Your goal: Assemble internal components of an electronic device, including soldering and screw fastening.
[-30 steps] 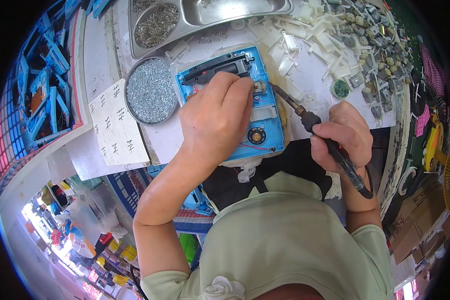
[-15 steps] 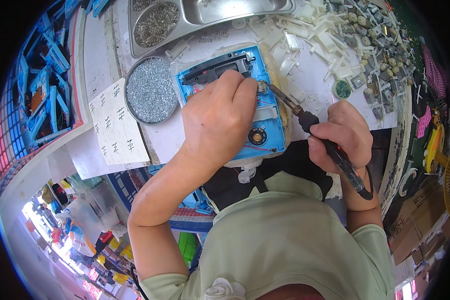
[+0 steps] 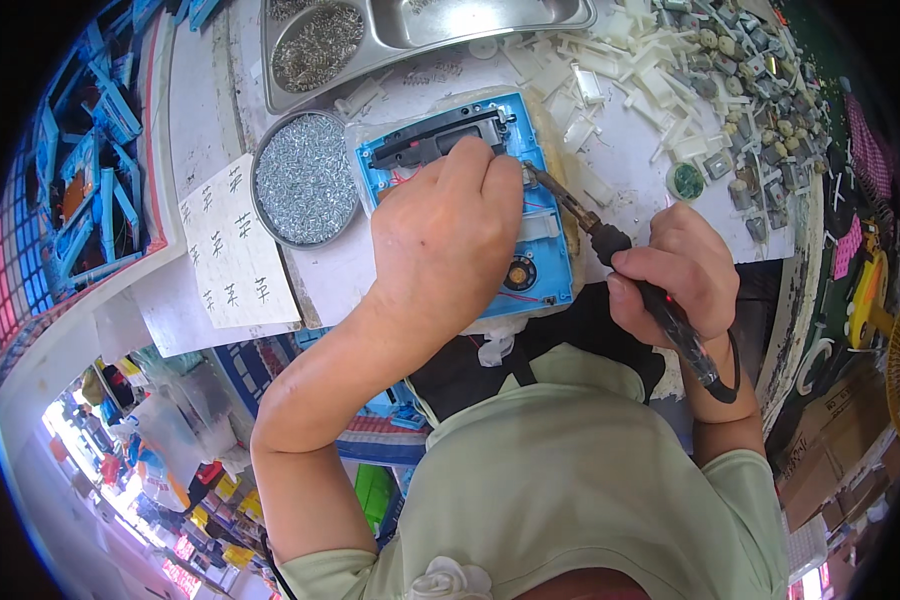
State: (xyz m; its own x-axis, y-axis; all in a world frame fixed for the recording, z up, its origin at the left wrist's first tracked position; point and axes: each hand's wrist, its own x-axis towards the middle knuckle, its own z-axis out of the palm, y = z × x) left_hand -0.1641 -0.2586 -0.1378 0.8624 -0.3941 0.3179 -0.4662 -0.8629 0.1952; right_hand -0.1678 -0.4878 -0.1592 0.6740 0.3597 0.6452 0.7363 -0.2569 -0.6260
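Blue plastic housing (image 3: 555, 270) lies near the front edge of the worktable (image 3: 325, 285). The left hand (image 3: 450, 230) arches over it, fingers bent down; their tips are hidden, so I cannot tell whether they grip. To its right, the right hand (image 3: 690, 272) is closed around a soldering iron (image 3: 610, 243) slanting up-left to the housing's right side. Bare worktable lies between the iron and white plastic parts (image 3: 650, 88). Left of the housing, a paper sheet (image 3: 232, 272) bears black handwritten characters (image 3: 262, 290).

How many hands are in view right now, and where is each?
2. The left hand is over the blue casing, mostly hiding its own fingertips; the right hand grips the soldering iron. No others show, though some could be hidden.
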